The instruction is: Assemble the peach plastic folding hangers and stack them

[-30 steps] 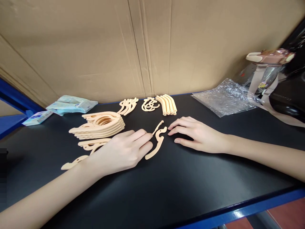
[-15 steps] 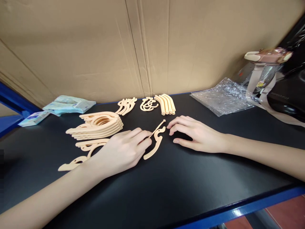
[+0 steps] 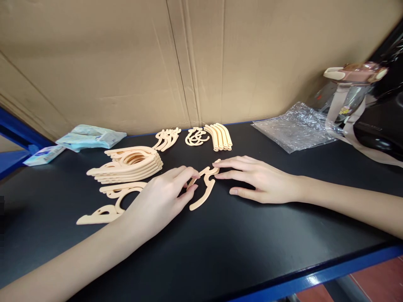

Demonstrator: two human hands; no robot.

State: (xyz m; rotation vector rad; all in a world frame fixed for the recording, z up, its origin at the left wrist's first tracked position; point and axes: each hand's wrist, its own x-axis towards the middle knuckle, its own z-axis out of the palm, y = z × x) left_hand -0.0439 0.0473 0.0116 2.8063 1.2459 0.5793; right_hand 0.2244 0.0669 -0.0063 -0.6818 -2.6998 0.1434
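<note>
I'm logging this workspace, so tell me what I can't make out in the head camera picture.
Head view: part of the slim beige plastic piece, covered by the left hand.
Head view: whether the right hand touches the curved beige plastic piece, masked by that hand.
Head view: the rounded glossy black object, cut off by the right edge.
Head view: print on the white-and-blue rectangular packet, too small.

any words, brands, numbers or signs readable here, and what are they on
No text can be read for certain.
Small blue-and-white packet: dark blue marking, too small and blurred to read.
Larger light-blue packet: faint print, unreadable.
Black object at right: faint lettering-like mark, too blurred to read.
Curved peach piece between the hands: no lettering visible.
</note>
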